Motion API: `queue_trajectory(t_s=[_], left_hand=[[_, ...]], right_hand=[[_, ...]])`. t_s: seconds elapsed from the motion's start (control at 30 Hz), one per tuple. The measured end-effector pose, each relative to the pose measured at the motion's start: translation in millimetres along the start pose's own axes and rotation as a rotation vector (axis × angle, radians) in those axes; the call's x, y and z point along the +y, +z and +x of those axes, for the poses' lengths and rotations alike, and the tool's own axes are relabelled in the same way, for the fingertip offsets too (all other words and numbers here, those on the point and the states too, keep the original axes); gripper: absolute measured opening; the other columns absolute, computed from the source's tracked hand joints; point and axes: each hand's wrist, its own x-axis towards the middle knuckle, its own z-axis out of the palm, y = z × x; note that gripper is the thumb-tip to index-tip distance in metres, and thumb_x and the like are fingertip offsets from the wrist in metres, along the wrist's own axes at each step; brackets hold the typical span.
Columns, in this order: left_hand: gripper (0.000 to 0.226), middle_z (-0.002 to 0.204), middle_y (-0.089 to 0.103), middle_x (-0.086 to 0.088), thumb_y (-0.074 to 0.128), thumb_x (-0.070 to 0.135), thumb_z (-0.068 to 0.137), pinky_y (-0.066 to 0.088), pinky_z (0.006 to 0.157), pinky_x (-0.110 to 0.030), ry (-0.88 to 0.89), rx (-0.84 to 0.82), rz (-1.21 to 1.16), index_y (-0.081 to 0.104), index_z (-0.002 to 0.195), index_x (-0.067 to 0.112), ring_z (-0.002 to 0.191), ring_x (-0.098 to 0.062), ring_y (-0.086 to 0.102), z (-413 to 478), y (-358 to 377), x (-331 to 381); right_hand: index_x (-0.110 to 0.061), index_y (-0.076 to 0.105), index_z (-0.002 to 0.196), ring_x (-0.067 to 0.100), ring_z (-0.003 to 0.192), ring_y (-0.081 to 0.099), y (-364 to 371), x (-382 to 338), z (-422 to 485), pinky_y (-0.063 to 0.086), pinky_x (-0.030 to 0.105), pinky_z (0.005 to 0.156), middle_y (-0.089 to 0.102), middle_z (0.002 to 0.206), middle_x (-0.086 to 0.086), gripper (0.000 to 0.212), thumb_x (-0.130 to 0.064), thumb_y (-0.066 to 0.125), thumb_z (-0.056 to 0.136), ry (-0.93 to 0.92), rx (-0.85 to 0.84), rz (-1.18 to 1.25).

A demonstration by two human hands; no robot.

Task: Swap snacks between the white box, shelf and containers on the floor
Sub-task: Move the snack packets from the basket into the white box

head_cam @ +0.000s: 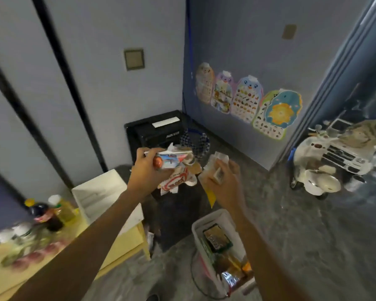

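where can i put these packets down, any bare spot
Your left hand and right hand grip snack packets. The white box on the yellow shelf looks bare inside. The floor between the floor container and the toy car is open. Crowded: the container is packed with snacks, and bottles fill the shelf's left end.

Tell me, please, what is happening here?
A person stands with both hands full. The left hand grips a bunch of packets. The right hand holds a clear pack with a yellow end. Both hands are raised above the floor. The white box sits on the yellow shelf at the left. A bin on the floor under the right arm holds snacks.
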Motion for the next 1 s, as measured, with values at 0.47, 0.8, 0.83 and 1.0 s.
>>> queue_trajectory(t_s=[0.47, 0.8, 0.83, 1.0], left_hand=[[0.075, 0.147, 0.038, -0.001, 0.094, 0.041, 0.079, 0.061, 0.101, -0.041, -0.331, 0.185, 0.086, 0.055, 0.143, 0.032, 0.113, -0.023, 0.063, -4, -161, -194], [0.074, 0.146, 0.038, -0.003, 0.093, 0.043, 0.079, 0.061, 0.102, -0.038, -0.446, 0.133, 0.079, 0.056, 0.142, 0.028, 0.118, -0.027, 0.065, 33, -154, -289], [0.075, 0.146, 0.037, -0.003, 0.093, 0.046, 0.079, 0.061, 0.102, -0.039, -0.463, 0.127, 0.079, 0.057, 0.142, 0.028, 0.118, -0.028, 0.065, 36, -150, -296], [0.079, 0.149, 0.033, -0.002, 0.089, 0.059, 0.078, 0.062, 0.099, -0.041, -0.499, 0.054, 0.158, 0.051, 0.142, 0.034, 0.118, -0.028, 0.064, 55, -116, -329]], right_hand=[[-0.028, 0.047, 0.153, 0.030, 0.141, 0.049, 245, -140, 45, 0.047, 0.036, 0.114, 0.042, 0.161, 0.011, 0.072, -0.056, 0.072, 0.091, -0.192, -0.369, 0.019], [-0.029, 0.047, 0.154, 0.023, 0.146, 0.040, 356, -146, 69, 0.033, 0.018, 0.109, 0.031, 0.162, 0.000, 0.072, -0.037, 0.080, 0.091, -0.113, -0.602, -0.019], [-0.029, 0.045, 0.155, 0.020, 0.143, 0.044, 364, -143, 72, 0.034, 0.011, 0.105, 0.031, 0.163, 0.001, 0.073, -0.039, 0.080, 0.092, -0.127, -0.608, -0.032], [-0.033, 0.042, 0.159, 0.013, 0.140, 0.052, 411, -119, 93, 0.037, -0.001, 0.096, 0.023, 0.167, -0.004, 0.074, -0.046, 0.077, 0.095, -0.199, -0.774, -0.082]])
